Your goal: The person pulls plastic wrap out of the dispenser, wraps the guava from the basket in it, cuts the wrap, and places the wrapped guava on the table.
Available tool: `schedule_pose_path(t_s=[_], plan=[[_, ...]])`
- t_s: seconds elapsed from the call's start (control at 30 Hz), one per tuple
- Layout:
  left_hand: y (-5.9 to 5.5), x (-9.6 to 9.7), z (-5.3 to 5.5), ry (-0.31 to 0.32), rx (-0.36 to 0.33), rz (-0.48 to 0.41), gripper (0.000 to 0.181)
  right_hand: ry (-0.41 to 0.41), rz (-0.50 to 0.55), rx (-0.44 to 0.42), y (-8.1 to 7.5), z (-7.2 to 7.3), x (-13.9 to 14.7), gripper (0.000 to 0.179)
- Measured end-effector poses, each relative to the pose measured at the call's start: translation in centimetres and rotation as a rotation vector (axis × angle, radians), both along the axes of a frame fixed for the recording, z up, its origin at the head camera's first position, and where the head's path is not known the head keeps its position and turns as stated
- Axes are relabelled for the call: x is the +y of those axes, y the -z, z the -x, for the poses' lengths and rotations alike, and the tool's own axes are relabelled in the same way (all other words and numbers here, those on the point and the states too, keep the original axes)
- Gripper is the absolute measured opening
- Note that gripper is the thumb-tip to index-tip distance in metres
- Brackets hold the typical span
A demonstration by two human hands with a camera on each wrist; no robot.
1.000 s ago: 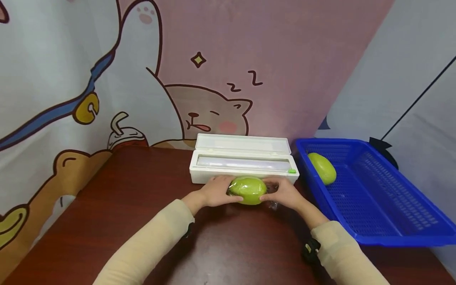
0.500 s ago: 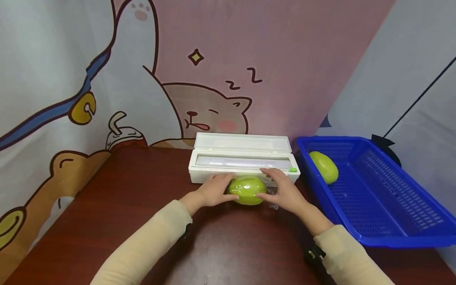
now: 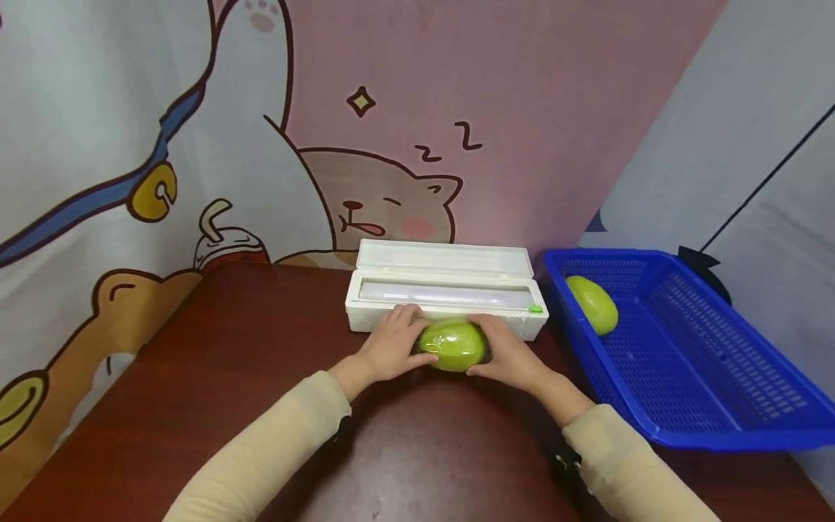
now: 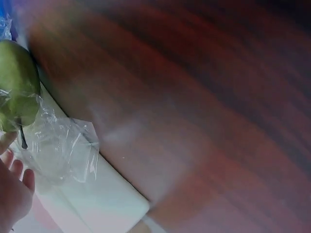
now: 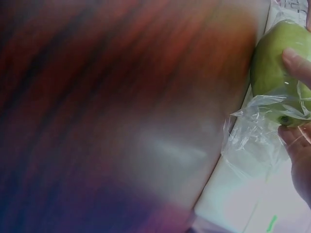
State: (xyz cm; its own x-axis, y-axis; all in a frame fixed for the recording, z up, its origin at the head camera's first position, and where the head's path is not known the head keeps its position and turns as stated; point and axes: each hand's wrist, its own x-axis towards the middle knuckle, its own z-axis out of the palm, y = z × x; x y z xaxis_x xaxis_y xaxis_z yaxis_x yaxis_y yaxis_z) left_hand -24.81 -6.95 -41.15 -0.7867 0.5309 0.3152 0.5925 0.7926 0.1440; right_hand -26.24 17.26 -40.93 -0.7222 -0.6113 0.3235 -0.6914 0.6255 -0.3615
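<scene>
Head view: left hand [image 3: 393, 344] and right hand [image 3: 512, 354], half-curled, grip one fruit [image 3: 454, 345]; one basket [image 3: 685, 370] holds another fruit [image 3: 593, 304].

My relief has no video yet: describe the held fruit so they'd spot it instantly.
On the dark table, find the open white box. In front, the left hand and right hand hold a green fruit with loose clear film. The other fruit lies in the blue basket; only this one is held.
</scene>
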Motion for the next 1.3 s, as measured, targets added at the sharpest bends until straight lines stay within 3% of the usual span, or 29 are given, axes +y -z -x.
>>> schedule_pose_path(t_s=[0.23, 0.57, 0.67, 0.97, 1.3], plan=[[-0.8, 0.2, 0.2, -0.007, -0.187, -0.070, 0.060, 0.044, 0.046, -0.061, -0.3, 0.2, 0.0, 0.082], [-1.4, 0.3, 0.5, -0.015, -0.313, -0.135, 0.053, 0.077, 0.219, -0.225, -0.4, 0.3, 0.6, 0.074], [-1.5, 0.3, 0.4, -0.020, -0.326, -0.128, 0.052, 0.079, 0.264, -0.283, -0.5, 0.4, 0.6, 0.072], [-1.8, 0.4, 0.3, -0.036, -0.344, -0.059, 0.052, 0.116, 0.260, -0.284, -0.4, 0.4, 0.6, 0.064], [-2.3, 0.5, 0.3, -0.058, -0.402, -0.031, 0.055, 0.136, 0.241, -0.346, -0.8, 0.5, 1.0, 0.065]])
